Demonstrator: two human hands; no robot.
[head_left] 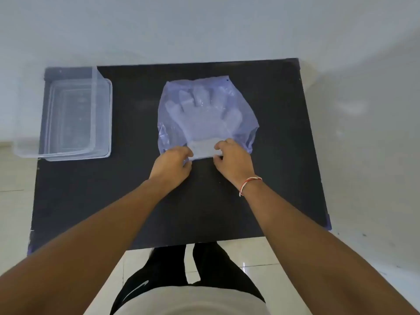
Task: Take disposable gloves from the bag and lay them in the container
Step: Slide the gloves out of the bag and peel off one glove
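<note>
Still gloves (204,114) inside bag (238,98); container (100,119) empty

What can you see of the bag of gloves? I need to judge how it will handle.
The bag is thin, translucent bluish-purple plastic, crinkled, lying flat on the black table, right of the clear container and apart from it. A flat stack of clear gloves shows through, fingers pointing away from the person. Its open mouth faces the person; the left hand and right hand grip that near edge, by a white strip.
</note>
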